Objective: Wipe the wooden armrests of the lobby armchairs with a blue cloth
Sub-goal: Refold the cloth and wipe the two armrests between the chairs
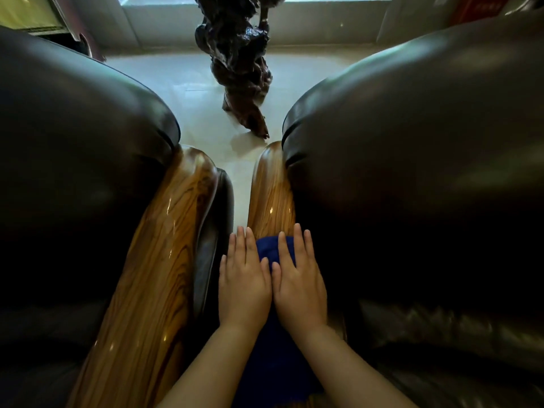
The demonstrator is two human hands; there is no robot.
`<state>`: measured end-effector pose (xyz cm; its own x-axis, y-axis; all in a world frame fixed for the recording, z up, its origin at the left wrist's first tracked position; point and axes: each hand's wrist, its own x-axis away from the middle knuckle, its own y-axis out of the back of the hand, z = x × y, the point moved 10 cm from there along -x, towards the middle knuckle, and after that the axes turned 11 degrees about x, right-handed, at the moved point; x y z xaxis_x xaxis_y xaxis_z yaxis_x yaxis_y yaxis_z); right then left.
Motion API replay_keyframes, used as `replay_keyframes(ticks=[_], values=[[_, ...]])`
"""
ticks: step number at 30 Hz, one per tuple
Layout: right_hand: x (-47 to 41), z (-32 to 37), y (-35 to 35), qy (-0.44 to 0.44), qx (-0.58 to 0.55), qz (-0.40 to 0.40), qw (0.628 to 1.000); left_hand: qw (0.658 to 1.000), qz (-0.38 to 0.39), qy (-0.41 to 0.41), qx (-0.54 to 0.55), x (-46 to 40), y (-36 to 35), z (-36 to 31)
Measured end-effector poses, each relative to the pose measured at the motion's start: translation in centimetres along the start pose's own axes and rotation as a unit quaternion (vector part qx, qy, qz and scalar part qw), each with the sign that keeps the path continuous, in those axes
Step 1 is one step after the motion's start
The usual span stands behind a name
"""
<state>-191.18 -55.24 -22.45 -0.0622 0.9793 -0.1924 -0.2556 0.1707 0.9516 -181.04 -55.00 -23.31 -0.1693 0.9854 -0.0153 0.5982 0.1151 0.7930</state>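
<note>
Hands flat — left hand (244, 290) and right hand (298, 287) press blue cloth (269, 251) onto right armrest (272, 195), open-palmed, clasping nothing. Push forward along grain, even pressure — left armrest (164, 254) beside it waits.

No text, label, brand, number or sign can be read anywhere in the view. At about one o'clock, in the far upper corner, a red panel (478, 7) carries some faint darker marks that could be characters, but they are too small and blurred to make out. At about eleven o'clock a yellowish panel (26, 11) shows no lettering.
</note>
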Motion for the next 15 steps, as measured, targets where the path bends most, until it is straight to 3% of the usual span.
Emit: replay_keyframes(ticks=[5, 9, 12, 15], values=[[-4.1, -0.1, -0.4, -0.004, -0.008, -0.003, 1.000, 0.998, 0.004, 0.017, -0.066, -4.6, -0.4, 0.0], [-6.2, -0.1, -0.6, 0.011, 0.012, 0.038, 0.999, 0.996, 0.017, 0.031, -0.079, -6.7, -0.2, -0.2], [-5.9, -1.5, 1.3, 0.014, -0.001, 0.038, 0.999, 1.000, -0.009, 0.011, -0.010, -5.9, 2.5, -0.6], [-4.9, -4.1, 4.5, 0.013, -0.051, -0.001, 0.999, 0.994, -0.047, -0.059, 0.077, -3.8, 6.2, -1.0]])
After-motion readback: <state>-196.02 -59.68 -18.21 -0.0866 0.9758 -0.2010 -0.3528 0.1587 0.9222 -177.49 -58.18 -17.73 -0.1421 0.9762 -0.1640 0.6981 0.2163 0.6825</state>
